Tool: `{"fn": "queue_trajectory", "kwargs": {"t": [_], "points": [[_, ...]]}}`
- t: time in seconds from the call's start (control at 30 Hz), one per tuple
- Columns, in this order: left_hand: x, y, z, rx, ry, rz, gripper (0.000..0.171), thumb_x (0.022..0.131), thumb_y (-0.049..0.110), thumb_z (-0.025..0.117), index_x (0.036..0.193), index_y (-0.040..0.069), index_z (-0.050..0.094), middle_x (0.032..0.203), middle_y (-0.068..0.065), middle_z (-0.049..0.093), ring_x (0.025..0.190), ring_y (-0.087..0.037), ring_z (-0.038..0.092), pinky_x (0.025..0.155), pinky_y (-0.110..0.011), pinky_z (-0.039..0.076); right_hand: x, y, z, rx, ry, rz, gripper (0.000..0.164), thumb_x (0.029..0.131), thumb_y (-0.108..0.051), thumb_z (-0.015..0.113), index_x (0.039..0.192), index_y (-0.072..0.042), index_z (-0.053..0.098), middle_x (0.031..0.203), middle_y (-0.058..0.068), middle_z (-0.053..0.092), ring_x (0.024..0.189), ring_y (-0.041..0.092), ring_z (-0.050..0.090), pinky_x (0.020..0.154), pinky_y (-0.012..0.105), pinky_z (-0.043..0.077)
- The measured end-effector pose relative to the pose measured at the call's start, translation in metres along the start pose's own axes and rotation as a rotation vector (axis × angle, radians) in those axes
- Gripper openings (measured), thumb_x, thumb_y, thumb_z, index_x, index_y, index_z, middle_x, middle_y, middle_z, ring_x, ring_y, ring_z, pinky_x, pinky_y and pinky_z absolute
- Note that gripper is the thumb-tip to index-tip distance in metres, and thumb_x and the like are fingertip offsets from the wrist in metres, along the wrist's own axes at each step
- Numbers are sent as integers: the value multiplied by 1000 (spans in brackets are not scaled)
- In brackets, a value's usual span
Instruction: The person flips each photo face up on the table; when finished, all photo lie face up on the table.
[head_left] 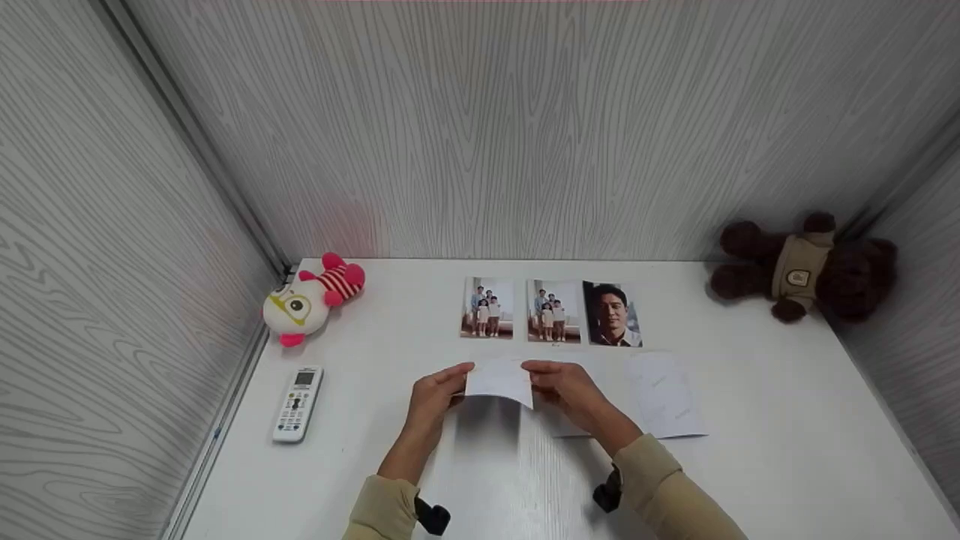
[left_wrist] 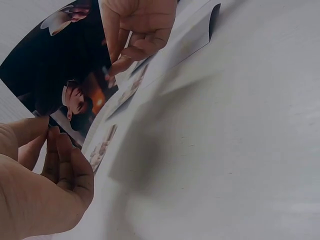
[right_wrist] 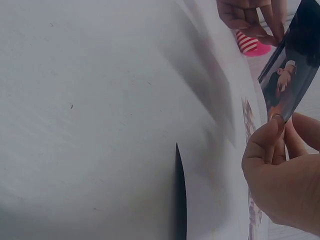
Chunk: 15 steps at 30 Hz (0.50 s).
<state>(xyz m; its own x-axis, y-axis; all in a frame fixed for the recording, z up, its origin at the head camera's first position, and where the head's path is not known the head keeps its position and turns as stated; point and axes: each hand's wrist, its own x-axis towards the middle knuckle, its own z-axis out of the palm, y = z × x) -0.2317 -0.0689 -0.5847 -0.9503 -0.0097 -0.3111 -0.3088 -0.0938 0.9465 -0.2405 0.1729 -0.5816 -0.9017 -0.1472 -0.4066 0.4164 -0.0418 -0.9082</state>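
My left hand (head_left: 435,399) pinches one edge of a photo (head_left: 499,381), and my right hand (head_left: 571,391) pinches the opposite edge. Held above the table, the sheet bows slightly and turns its white back up in the head view. Its printed face, a person in dark clothes on a dark background, shows in the left wrist view. Beyond the hands lie two matching family photos (head_left: 487,309) and a portrait photo (head_left: 614,315), all face up. Beside and partly behind my right hand are white sheets (head_left: 664,397) lying flat, with faint print on them.
At the left are a pink and white plush toy (head_left: 304,309) and a white remote control (head_left: 298,405). A brown teddy bear (head_left: 802,268) lies at the back right corner. Wood-grain panels (head_left: 525,135) stand behind and on both sides of the white table (head_left: 780,450).
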Motion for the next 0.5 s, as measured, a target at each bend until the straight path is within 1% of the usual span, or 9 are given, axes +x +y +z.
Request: {"fn": "queue_trajectory", "kwargs": {"t": [0.1,0.23,0.33,0.43,0.5], "points": [[0,1,0,9,6,-8,27,96,13,67,120,1,74,100,-1,76,88,-17,68,78,-28,54,0,-2,0,-3,-12,-8,39,97,-5,61,135,3,62,95,-2,68,80,12,57,77,30,51],[0,2,0,10,1,-12,29,97,15,68,122,0,72,106,-6,77,93,-21,68,79,-30,54,0,-3,1,-5,5,-14,36,99,-10,62,132,2,65,98,-1,72,80,12,62,75,28,54],[0,1,-1,14,8,-16,32,96,17,70,122,-1,72,109,-11,76,95,-22,68,80,-30,54,-1,-4,1,7,31,-18,33,98,-13,64,128,0,68,103,1,76,80,11,66,72,25,55],[0,0,-2,25,24,-22,34,94,20,72,121,-1,73,108,-12,75,95,-22,68,80,-29,55,-1,-4,3,-13,51,-27,31,97,-16,68,124,0,71,100,3,78,78,11,67,70,25,54],[0,0,-3,29,30,-21,35,94,21,72,121,-1,73,108,-13,75,94,-22,67,80,-29,56,-2,-4,4,-50,66,-33,31,96,-17,69,122,0,72,98,3,78,78,12,67,70,26,54]]}}
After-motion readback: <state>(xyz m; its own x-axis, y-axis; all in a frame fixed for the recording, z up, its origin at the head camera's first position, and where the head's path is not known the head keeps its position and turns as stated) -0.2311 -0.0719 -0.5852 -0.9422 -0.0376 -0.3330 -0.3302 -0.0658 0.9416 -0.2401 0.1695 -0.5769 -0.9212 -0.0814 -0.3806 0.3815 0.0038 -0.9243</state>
